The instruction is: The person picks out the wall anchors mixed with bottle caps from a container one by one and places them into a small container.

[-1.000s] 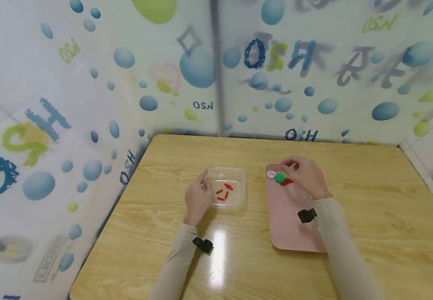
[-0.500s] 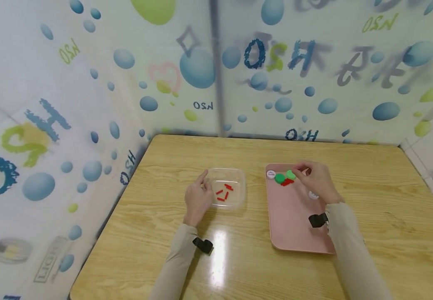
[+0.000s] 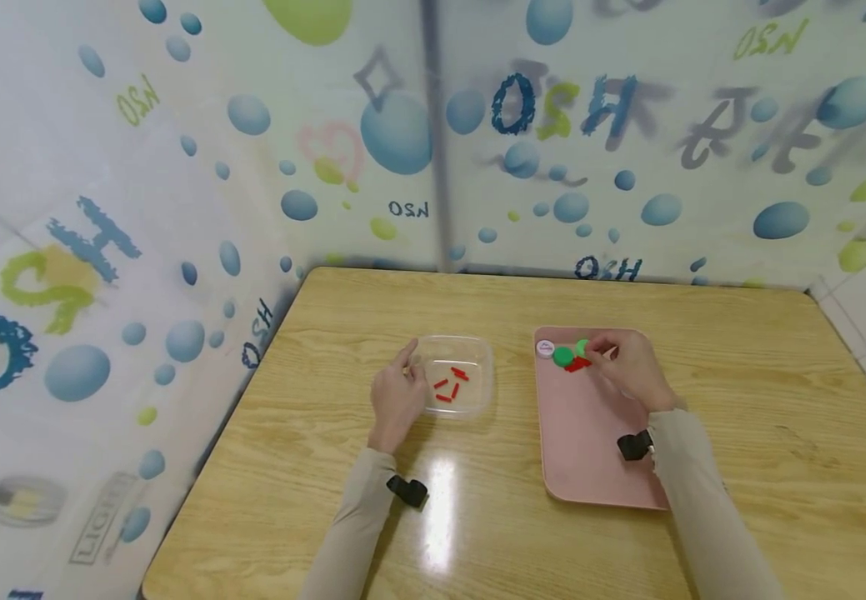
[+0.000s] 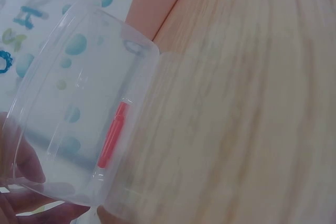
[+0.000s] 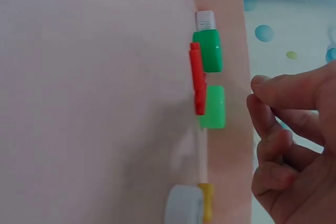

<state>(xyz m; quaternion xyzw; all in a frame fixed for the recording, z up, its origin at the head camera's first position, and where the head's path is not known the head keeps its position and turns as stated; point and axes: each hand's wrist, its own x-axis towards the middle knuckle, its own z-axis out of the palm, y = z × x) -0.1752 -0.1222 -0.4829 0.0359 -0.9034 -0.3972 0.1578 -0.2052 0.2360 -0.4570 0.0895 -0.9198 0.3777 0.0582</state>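
My left hand (image 3: pixel 398 396) grips the left side of a clear plastic container (image 3: pixel 483 379); in the left wrist view its fingers (image 4: pixel 29 166) are around the container's edge. Several short red rods (image 3: pixel 442 384) lie inside it. Above a pink tray (image 3: pixel 578 450), my right hand (image 3: pixel 635 371) has thumb and index fingertips together and the other fingers curled. Nothing shows between them. Close to its fingertips are a few red rods (image 5: pixel 197 72), a dark green cap (image 5: pixel 211 51) and a light green cap (image 5: pixel 214 107). In the head view the hand partly covers the light green one.
A white cap (image 3: pixel 545 349) with writing sits in the tray's far left corner. Near the bottom of the right wrist view are a white round piece (image 5: pixel 184 205) and a yellow piece (image 5: pixel 208 203). A patterned wall (image 3: pixel 478 167) borders the wooden table (image 3: pixel 312 500).
My right hand first moved right, uncovering the light green cap, then came slightly back left toward the red rods, partly covering that cap again. My left hand and the container have stayed put.
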